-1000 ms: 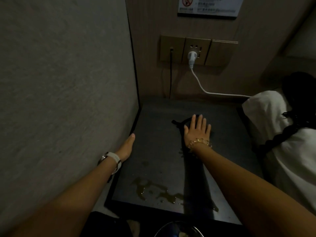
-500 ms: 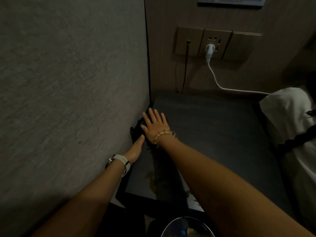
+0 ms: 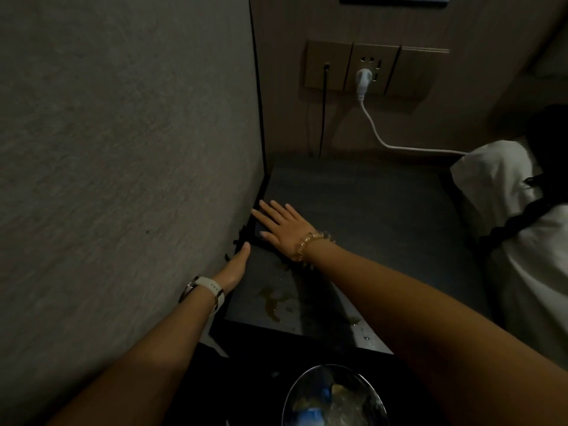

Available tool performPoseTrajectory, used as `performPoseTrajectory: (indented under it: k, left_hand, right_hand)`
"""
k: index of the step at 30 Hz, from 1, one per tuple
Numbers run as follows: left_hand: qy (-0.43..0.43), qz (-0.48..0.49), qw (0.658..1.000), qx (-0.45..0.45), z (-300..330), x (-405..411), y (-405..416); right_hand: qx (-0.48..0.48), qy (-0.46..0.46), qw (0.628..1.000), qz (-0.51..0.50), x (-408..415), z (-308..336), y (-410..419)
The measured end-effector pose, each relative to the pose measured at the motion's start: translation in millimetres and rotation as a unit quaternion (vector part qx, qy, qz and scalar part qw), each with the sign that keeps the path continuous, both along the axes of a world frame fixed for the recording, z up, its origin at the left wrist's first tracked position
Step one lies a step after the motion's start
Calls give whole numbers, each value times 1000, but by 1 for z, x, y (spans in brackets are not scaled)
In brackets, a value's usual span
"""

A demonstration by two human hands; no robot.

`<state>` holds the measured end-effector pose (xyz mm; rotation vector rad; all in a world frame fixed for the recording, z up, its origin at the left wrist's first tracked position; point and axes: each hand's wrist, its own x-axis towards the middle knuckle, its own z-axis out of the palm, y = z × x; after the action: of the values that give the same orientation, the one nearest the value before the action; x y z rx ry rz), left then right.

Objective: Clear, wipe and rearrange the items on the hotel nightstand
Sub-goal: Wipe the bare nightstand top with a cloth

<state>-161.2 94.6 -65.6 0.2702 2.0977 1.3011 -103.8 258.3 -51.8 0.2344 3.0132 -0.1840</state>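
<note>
Right hand lies flat, fingers straight, pressing a dark cloth at the nightstand top's nine o'clock edge. Left hand, fingers extended, touches that edge toward seven o'clock. Yellowish spill sits at six o'clock.

I see a dark grey flat-topped nightstand set against the wall corner. A dark cloth, I think, lies at its left edge, and yellowish liquid smears sit on the near part.
</note>
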Motion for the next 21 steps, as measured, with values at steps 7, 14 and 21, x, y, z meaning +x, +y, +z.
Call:
performPoseTrajectory:
  k: [7,14,21]
  left_hand:
    - [29,-8,999,-20,14,11,-7]
    - [21,-13,999,-25,15,14,-10]
    - [28,-31,999,-25,13,11,-12]
  right_hand:
    - [12,-2,999,-53,58,0,37]
    - [7,-18,989,-147,133,-1,91]
    - [7,-10,960,-278,205,-6,133]
